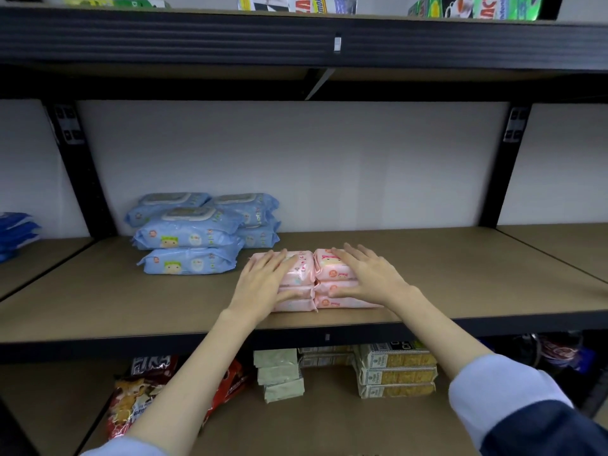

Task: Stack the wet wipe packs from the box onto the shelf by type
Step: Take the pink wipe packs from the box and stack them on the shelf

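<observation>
Black metal rack with brown board shelves fills the view; the middle shelf [427, 274] carries the wipes. Blue wipe packs [197, 238] sit in stacks at back left of that shelf, several packs high, one stack in front and more behind it. Pink wipe packs [332, 284] form two stacks side by side near the front edge, touching each other, just right of the blue ones and apart from them. Left hand [266, 281] lies flat on the left pink stack, fingers straight and spread, thumb down the front face. Right hand [365, 274] lies the same way on the right pink stack, fingers extended, not curled around anything. Lower shelf: snack bags [138, 399] at left, grey-green packets [279, 373] in the middle, cracker boxes [398, 373] to the right. Top shelf holds green and white cartons [477, 6]. More blue packs [16, 232] on the next bay at far left.
</observation>
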### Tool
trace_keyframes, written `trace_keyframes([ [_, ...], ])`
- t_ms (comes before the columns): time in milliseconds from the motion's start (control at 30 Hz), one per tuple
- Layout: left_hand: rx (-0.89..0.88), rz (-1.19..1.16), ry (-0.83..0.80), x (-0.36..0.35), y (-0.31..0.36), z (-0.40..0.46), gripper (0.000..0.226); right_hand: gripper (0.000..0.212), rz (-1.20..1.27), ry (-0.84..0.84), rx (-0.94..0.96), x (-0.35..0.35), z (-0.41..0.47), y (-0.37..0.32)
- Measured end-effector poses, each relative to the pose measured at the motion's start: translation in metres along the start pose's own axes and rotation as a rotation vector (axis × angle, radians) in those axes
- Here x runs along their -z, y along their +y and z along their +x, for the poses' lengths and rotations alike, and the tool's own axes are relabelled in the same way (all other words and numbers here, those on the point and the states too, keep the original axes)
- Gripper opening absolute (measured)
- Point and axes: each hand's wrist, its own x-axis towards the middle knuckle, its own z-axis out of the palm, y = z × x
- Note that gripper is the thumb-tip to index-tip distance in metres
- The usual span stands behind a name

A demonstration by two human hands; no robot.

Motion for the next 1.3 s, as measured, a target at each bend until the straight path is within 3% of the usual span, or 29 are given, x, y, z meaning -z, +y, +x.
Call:
trace_keyframes([
  [200,-0.037,0.182,0.032,-0.003,-0.002,0.0,0.063,0.08,-0.033,0.003,0.03,-0.004,-0.001,0.004],
  [400,-0.058,0.153,-0.006,-0.008,-0.007,0.001,0.076,0.077,-0.149,0.052,0.034,-0.01,-0.002,0.004],
  [533,-0.062,0.183,-0.017,-0.006,-0.007,0.002,0.074,0.107,-0.181,0.062,0.036,-0.012,-0.001,0.002],
  [633,-0.046,0.162,-0.04,0.001,-0.004,-0.001,0.075,0.082,-0.143,0.047,0.04,-0.008,-0.001,0.003],
  [733,-0.028,0.127,0.046,0.003,-0.006,-0.007,0.077,0.082,-0.007,0.092,0.054,-0.004,-0.005,0.005],
  [800,0.058,-0.066,0.171,-0.001,-0.009,-0.015,0.072,0.092,0.149,0.205,0.002,-0.003,-0.012,0.009],
  [867,0.293,-0.512,0.267,-0.001,-0.011,-0.029,0.065,0.097,0.346,0.293,-0.097,-0.006,-0.018,0.018],
  [933,0.464,-0.887,0.3,-0.004,-0.013,-0.039,0.068,0.099,0.608,0.276,-0.165,-0.011,-0.025,0.028],
  [967,0.494,-0.957,0.295,-0.007,-0.014,-0.043,0.071,0.098,0.729,0.243,-0.174,-0.015,-0.028,0.031],
  [1067,0.506,-0.964,0.264,-0.017,-0.017,-0.047,0.074,0.087,0.853,0.2,-0.174,-0.025,-0.036,0.032],
  [1167,0.515,-1.002,0.287,-0.019,-0.015,-0.045,0.062,0.069,0.871,0.253,-0.175,-0.032,-0.037,0.027],
  [1300,0.503,-0.983,0.313,-0.017,-0.009,-0.043,0.051,0.062,0.868,0.273,-0.172,-0.032,-0.036,0.025],
])
